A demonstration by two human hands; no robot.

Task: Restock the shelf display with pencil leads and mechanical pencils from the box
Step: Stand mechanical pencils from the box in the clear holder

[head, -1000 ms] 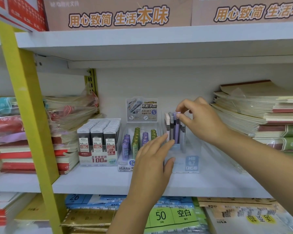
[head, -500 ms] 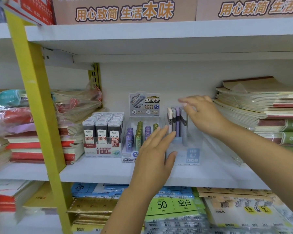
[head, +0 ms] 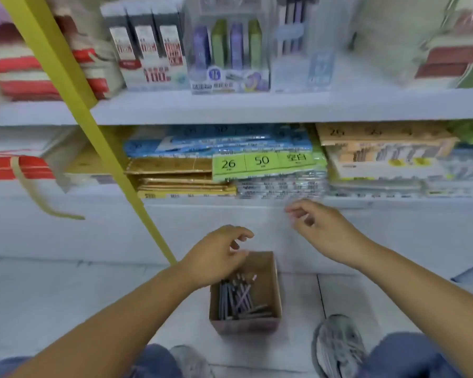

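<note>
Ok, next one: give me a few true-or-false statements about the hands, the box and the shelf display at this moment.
1. The cardboard box stands on the floor. True.
2. The box is empty. False: mechanical pencils lie in it.
3. The right hand grips a pencil. False: it holds nothing, its fingers loosely curled.
4. In view, the left hand overlaps the box's far-left corner and holds nothing. True.
5. Green and purple lead cases stand in a display on the shelf above. True.

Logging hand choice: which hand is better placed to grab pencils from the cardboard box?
Probably left: the left hand hovers over the cardboard box of mechanical pencils; the right hand is higher, further right.
</note>
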